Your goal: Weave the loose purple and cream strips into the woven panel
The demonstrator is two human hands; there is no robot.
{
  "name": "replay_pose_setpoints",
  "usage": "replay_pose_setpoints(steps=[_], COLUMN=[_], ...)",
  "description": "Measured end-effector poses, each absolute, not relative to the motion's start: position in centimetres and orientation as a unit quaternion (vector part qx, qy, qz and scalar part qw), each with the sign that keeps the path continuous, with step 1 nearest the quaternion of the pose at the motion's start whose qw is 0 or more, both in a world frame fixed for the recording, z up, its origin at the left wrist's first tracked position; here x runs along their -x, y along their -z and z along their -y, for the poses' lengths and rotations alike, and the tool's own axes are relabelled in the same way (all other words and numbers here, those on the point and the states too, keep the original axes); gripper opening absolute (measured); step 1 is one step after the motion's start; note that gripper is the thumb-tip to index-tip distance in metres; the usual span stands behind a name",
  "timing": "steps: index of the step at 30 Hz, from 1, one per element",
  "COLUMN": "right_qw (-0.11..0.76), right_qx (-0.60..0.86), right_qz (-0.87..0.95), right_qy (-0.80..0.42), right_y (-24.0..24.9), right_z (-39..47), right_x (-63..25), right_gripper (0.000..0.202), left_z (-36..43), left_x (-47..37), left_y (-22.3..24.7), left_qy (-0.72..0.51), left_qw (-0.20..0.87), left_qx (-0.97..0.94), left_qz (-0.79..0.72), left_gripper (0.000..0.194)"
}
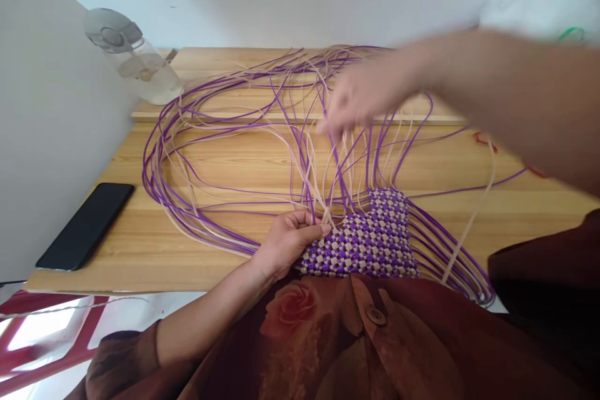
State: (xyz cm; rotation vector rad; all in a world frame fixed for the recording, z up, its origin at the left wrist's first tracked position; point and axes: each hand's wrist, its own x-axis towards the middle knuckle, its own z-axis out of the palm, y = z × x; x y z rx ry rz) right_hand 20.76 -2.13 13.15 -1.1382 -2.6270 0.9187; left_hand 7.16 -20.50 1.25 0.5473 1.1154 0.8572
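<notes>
A woven piece (370, 237) in a purple and beige check lies at the table's front edge, against the clothing. My left hand (293, 240) is closed on its upper left edge, thumb on top, where strands cross. Long loose purple and beige strands (164, 137) fan out from the weave and loop far to the left and back. Above the weave, my right hand (351, 100) is raised among the strands and blurred by motion; its fingers are bent downward, and what they hold cannot be made out.
A black phone (85, 226) lies at the table's left edge. Behind it stands a clear bottle with a grey lid (113, 31), tilted in view. The wooden table (225, 169) meets a pale wall at the back. More strands hang over the front edge right of the weave.
</notes>
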Motion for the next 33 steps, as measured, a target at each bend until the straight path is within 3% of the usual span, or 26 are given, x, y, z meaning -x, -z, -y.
replay_pose_setpoints(steps=[2, 3, 4, 6, 9, 11, 12, 14, 16, 18, 20, 25, 33], right_qw=[-0.145, -0.206, -0.211, -0.095, 0.206, 0.350, 0.337, 0.156, -0.077, -0.180, -0.165, -0.021, -0.070], right_qx=[0.287, 0.248, 0.233, 0.269, 0.317, 0.329, 0.337, 0.348, 0.290, 0.223, 0.199, 0.112, 0.025], right_qz=[0.879, 0.871, 0.867, 0.865, 0.796, 0.706, 0.702, 0.783, 0.852, 0.860, 0.873, 0.928, 0.945], right_qy=[-0.353, -0.371, -0.387, -0.412, -0.471, -0.520, -0.529, -0.491, -0.429, -0.422, -0.414, -0.355, -0.319], right_y=[-11.8, -11.2, -10.7, -11.0, -13.8, -15.6, -16.0, -15.4, -13.5, -11.5, -10.3, -9.1, -7.4], right_z=[3.9, 4.8, 5.6, 6.2, 4.3, 2.3, 1.7, 1.7, 3.1, 5.2, 7.1, 9.0, 9.0], right_x=[-20.1, -19.9, -19.6, -19.0, -18.1, -17.9, -18.0, -18.5, -19.5, -20.4, -20.9, -19.8, -17.1], right_gripper=[0.034, 0.032, 0.028, 0.021, 0.013, 0.028, 0.037, 0.046, 0.035, 0.016, 0.011, 0.008, 0.014], left_z=[20.5, 20.5, 20.5, 20.4, 20.4, 20.5, 20.5, 20.5, 20.5, 20.5, 20.5, 20.6, 21.0], left_x=[-7.1, -7.1, -7.1, -7.1, -7.0, -7.0, -7.0, -7.0, -7.0, -6.9, -6.9, -7.0, -7.1], left_y=[-1.2, -1.2, -1.2, -1.3, -1.2, -1.0, -1.0, -0.9, -0.9, -1.0, -1.0, -1.0, -0.6], left_qy=[-0.391, -0.390, -0.388, -0.386, -0.387, -0.387, -0.387, -0.388, -0.388, -0.388, -0.389, -0.415, -0.468], left_qw=[0.731, 0.732, 0.732, 0.730, 0.723, 0.722, 0.721, 0.722, 0.725, 0.727, 0.730, 0.735, 0.708], left_qx=[-0.253, -0.254, -0.255, -0.254, -0.257, -0.264, -0.266, -0.265, -0.260, -0.257, -0.255, -0.267, -0.224], left_qz=[-0.499, -0.497, -0.498, -0.503, -0.512, -0.510, -0.510, -0.508, -0.507, -0.505, -0.500, -0.466, -0.480], left_gripper=[0.029, 0.029, 0.029, 0.029, 0.028, 0.027, 0.027, 0.028, 0.029, 0.029, 0.028, 0.025, 0.030])
